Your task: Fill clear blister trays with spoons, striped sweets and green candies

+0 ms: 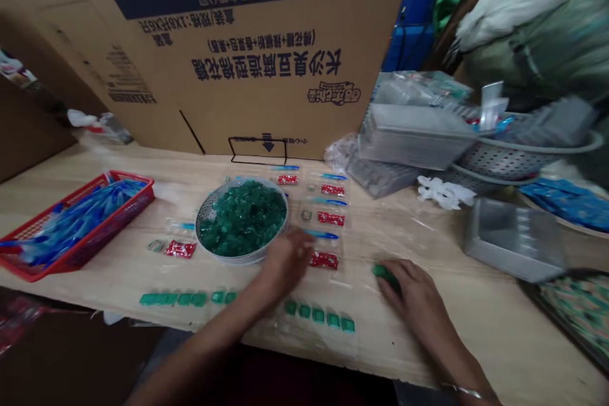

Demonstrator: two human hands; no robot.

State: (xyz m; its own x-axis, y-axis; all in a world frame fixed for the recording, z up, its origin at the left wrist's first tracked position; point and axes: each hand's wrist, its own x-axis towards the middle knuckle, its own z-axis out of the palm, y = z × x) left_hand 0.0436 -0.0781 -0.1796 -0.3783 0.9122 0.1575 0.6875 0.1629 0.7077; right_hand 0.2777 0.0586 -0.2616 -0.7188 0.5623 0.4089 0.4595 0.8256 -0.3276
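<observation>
My left hand [286, 261] reaches past the right rim of a white round basket [247, 260] heaped with green translucent pieces [245, 216]. Its fingers are drawn together over a clear tray that holds a red packet [324, 260] and a blue stick-like item [321, 235]; whatever they pinch is hidden. Further right, my right hand [413, 288] rests low over the table, its fingers curled around green pieces [386, 277]. A row of small green squares [318, 314] lies along the front edge, partly covered by my left forearm.
A red basket [140, 193] of blue stick-like items stands at left. A large cardboard box [266, 114] blocks the back. Clear plastic trays [413, 133], a grey colander [518, 155] and an open clear box [514, 241] crowd the right side.
</observation>
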